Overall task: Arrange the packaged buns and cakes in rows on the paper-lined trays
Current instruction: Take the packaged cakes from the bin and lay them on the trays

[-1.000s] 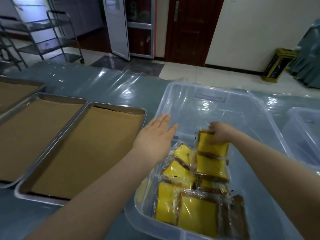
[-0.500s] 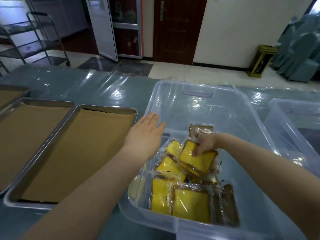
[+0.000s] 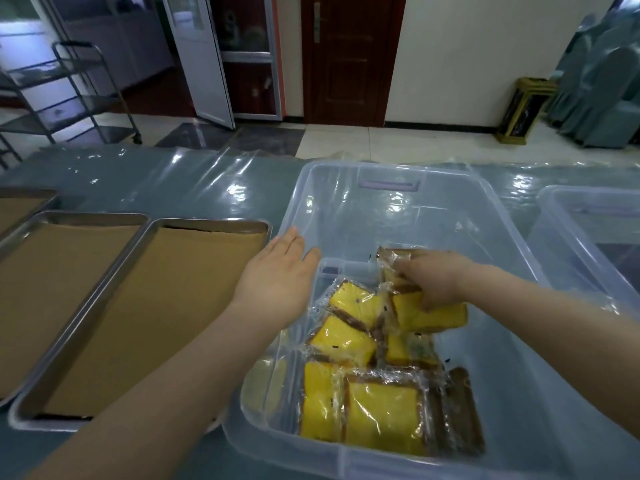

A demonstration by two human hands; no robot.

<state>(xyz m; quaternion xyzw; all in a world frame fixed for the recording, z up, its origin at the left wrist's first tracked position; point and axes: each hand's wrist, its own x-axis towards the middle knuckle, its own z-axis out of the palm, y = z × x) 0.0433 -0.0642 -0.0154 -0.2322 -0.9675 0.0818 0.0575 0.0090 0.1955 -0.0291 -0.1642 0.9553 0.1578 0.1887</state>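
Cake packet (image 3: 431, 317) clutched in right grip (image 3: 433, 278) inside clear bin (image 3: 346, 206), left grip (image 3: 277, 273) flat open, lined tray (image 3: 207, 222) alongside

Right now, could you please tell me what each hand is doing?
Left hand: open, fingers straight, holding nothing.
Right hand: grips a packaged cake.

A person's right hand (image 3: 433, 282) grips a wrapped yellow cake (image 3: 436, 318) inside a clear plastic bin (image 3: 391, 173) on a film-covered tabletop (image 3: 156, 181). The left hand (image 3: 277, 275), fingers straight, is held flat over the bin's left rim. More wrapped cakes (image 3: 381, 417) lie in the bin's near half. Just left of the bin sits a metal tray (image 3: 207, 224) lined with brown paper (image 3: 156, 306), a second lined tray (image 3: 86, 216) beside it. Another clear bin (image 3: 588, 202) stands to the right; a wheeled rack (image 3: 69, 91) and dark wooden door (image 3: 346, 57) lie beyond.
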